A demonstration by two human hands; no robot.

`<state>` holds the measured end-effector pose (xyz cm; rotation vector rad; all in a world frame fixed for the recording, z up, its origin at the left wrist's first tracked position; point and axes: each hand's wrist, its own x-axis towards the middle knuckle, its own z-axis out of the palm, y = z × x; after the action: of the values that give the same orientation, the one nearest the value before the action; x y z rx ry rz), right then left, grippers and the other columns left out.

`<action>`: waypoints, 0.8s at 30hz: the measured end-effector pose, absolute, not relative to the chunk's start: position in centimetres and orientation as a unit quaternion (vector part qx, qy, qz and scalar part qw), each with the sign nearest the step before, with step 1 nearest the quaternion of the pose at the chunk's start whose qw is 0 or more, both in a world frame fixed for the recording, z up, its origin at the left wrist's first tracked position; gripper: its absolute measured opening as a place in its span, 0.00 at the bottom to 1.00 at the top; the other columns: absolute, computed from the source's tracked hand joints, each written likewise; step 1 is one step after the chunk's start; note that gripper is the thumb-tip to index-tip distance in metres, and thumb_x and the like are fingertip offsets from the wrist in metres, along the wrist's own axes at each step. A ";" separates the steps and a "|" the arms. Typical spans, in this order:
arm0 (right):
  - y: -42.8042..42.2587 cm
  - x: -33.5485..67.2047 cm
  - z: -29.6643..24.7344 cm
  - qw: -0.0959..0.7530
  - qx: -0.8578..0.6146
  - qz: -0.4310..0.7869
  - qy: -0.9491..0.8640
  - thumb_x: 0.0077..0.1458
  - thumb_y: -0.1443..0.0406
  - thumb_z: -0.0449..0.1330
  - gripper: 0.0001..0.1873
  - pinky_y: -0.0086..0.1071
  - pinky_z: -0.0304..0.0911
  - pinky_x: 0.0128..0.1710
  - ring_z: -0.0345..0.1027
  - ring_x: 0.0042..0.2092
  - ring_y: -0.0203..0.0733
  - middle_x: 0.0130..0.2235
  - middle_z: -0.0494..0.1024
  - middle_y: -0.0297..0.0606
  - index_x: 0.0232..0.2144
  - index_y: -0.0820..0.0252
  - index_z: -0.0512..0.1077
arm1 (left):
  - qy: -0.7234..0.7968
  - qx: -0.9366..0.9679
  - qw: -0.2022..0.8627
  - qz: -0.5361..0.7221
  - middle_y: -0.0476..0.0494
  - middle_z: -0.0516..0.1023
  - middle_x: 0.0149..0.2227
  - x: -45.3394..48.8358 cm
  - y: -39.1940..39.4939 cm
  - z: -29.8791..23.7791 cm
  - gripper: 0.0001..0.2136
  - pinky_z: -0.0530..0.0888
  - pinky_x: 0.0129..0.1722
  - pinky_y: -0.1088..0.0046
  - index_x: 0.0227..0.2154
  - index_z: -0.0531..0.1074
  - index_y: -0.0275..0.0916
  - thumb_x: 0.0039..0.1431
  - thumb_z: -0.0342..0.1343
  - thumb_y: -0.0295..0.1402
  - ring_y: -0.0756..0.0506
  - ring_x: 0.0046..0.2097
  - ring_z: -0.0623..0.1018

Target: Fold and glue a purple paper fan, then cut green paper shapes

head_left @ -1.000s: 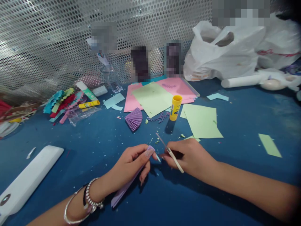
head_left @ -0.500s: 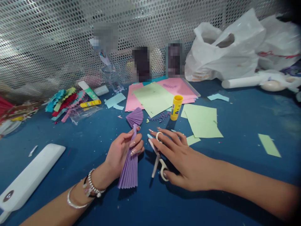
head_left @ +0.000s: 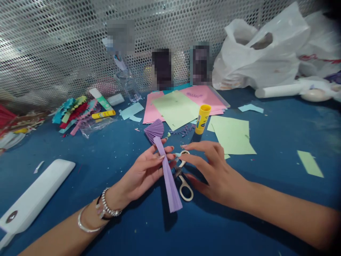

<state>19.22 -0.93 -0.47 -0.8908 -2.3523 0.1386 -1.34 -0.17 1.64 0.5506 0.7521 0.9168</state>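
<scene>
A narrow strip of purple pleated paper (head_left: 170,183) is pinched by my left hand (head_left: 145,169), its folds pressed together and its lower end slanting right over the table. Beyond that hand lies a second purple pleated paper (head_left: 155,129), spread like a fan. White-handled scissors (head_left: 186,190) are beside the strip, their blades partly hidden behind it and the left fingers. My right hand (head_left: 213,165) hovers around the scissors with its fingers apart; the index fingertip is at the upper handle loop, and I cannot tell whether it touches.
A yellow glue stick (head_left: 203,119) stands upright past the hands. Green sheets (head_left: 231,135) and pink sheets (head_left: 153,106) lie behind. At left are a white flat-bladed object (head_left: 39,199) and coloured paper fringes (head_left: 76,113). White plastic bags (head_left: 261,57) rest by the mesh wall.
The pleated strip has been squeezed narrower, and its lower end has swung right. My right hand's fingers have lifted and bent, and the scissors have turned beneath them.
</scene>
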 end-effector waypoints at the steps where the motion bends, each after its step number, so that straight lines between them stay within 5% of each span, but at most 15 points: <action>1: -0.9 19.2 -0.4 0.322 -0.328 0.052 -0.887 0.51 0.74 0.54 0.22 0.44 0.52 0.48 0.56 0.51 0.46 0.52 0.61 0.44 0.48 0.56 0.58 | 0.341 0.261 0.796 0.427 0.44 0.73 0.45 -1.4 -0.2 1.6 0.16 0.72 0.49 0.71 0.46 0.65 0.37 0.57 0.49 0.17 0.48 0.45 0.75; 7: -1.0 19.2 -0.4 0.321 -0.276 0.050 -0.905 0.51 0.73 0.55 0.22 0.43 0.54 0.48 0.55 0.51 0.47 0.48 0.65 0.44 0.48 0.59 0.58 | 0.270 0.264 0.821 0.428 0.40 0.67 0.54 -1.3 -0.2 1.6 0.13 0.66 0.56 0.70 0.46 0.66 0.32 0.61 0.43 0.20 0.44 0.58 0.64; 17: -1.1 19.5 0.3 0.409 -0.167 0.145 -0.885 0.48 0.68 0.61 0.19 0.35 0.63 0.44 0.63 0.43 0.38 0.40 0.68 0.42 0.43 0.62 0.61 | 0.194 0.182 0.877 0.401 0.45 0.67 0.55 -0.8 -1.6 1.5 0.10 0.59 0.57 0.60 0.37 0.67 0.40 0.60 0.42 0.22 0.41 0.59 0.63; 24: -1.7 19.5 1.7 0.404 -0.109 0.086 -0.904 0.57 0.69 0.51 0.08 0.30 0.64 0.44 0.65 0.42 0.35 0.33 0.72 0.38 0.36 0.61 0.70 | 0.221 0.208 0.892 0.336 0.42 0.70 0.51 -0.9 -1.7 1.5 0.11 0.65 0.51 0.64 0.43 0.68 0.39 0.60 0.46 0.24 0.43 0.52 0.70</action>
<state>19.52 -1.74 1.69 -0.2753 -2.2837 0.2179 -0.90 -1.67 1.52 0.4315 0.4589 0.6963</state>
